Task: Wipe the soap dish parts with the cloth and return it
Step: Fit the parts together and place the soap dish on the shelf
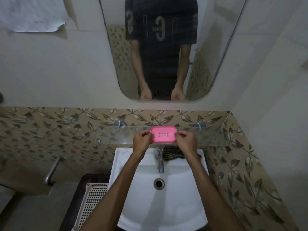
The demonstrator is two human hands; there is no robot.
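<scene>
Bathroom walls in pale tile with a band of leaf-patterned tile surround a white sink [196,189], seen from above by the person standing at it. At far left, low down, a white plastic basket [93,197] with a grid of holes sits beside the sink. Moving right, the left hand [141,140] reaches up to a clear glass shelf [208,135] fixed above the basin, its fingers curled and pinching the left end of the pink soap dish [163,134]. The dish lies flat at the shelf's middle, its slotted drain tray facing up, and whether it rests on the glass or is held just above it cannot be told. Below it, a chrome tap [160,160] points down toward the drain. Next, the right hand [185,141] mirrors the left, its fingers curled and pinching the dish's right end; a grip at both ends likely keeps the two-part dish level and together. Just under that hand, a dark striped cloth [173,153] lies bunched on the sink's back ledge, within easy reach for wiping. Above, a mirror [221,47] shows the person's torso and arms.
</scene>
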